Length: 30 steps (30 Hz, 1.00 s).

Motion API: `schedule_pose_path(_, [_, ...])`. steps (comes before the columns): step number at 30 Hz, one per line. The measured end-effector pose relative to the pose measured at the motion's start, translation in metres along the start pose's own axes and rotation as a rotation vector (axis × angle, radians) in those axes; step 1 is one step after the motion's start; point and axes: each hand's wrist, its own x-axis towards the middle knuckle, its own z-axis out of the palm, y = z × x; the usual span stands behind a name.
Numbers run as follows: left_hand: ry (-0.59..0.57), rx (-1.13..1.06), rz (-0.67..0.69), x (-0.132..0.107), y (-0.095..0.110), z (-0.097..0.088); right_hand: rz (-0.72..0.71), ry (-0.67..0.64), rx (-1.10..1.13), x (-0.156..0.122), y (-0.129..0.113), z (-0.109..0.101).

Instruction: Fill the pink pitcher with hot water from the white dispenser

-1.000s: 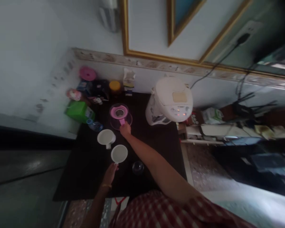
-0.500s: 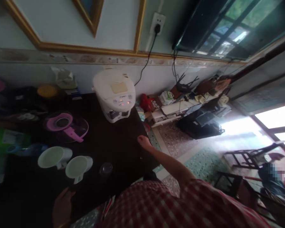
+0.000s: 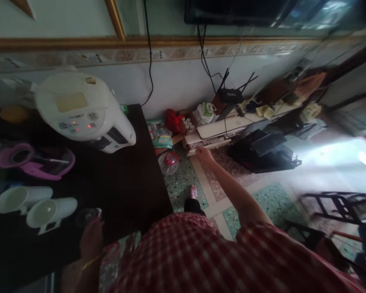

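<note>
My left hand, with a thin gold bracelet at the wrist, is at a small clear glass on the dark table. Its fingers close on the near side of the glass; the hand is dim and partly blurred. Two white mugs stand just left of the glass. My right hand is held out past the table's right edge, its fingers curled into a fist. It overlaps the front of a pale low cabinet in the view. Whether it touches the cabinet, or has anything inside it, I cannot tell.
A white electric hot-water pot stands on the dark table, behind a pink-handled clear jug. Bags and a clear-lidded item lie on the floor. A black case and a dark chair are at right.
The view has swung right, so the table things sit further left. My left hand has come up to the glass. My right fist now appears before the cabinet, beyond the table edge.
</note>
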Motion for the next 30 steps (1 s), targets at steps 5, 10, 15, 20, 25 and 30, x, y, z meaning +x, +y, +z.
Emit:
schedule_pose_path(5, [-0.04, -0.079, -0.117, -0.057, 0.068, 0.069, -0.266, 0.075, -0.088, 0.069, -0.019, -0.085])
schedule_pose_path(10, [-0.025, -0.129, -0.064, -0.082, 0.101, 0.087, -0.558, 0.109, -0.207, 0.083, -0.113, -0.136])
schedule_pose_path(15, [0.044, -0.233, -0.132, -0.124, 0.095, 0.1, -0.954, 0.12, -0.289, 0.067, -0.247, -0.131])
schedule_pose_path(20, [0.152, -0.344, -0.2, -0.128, 0.068, 0.129, -1.193, 0.157, -0.424, 0.048, -0.384, -0.101])
schedule_pose_path(25, [0.183, -0.416, -0.238, -0.108, 0.07, 0.148, -1.173, 0.127, -0.549, 0.044, -0.455, -0.074])
schedule_pose_path(30, [0.191, -0.43, -0.311, -0.098, 0.078, 0.14, -1.198, 0.019, -0.621, 0.048, -0.471, -0.062])
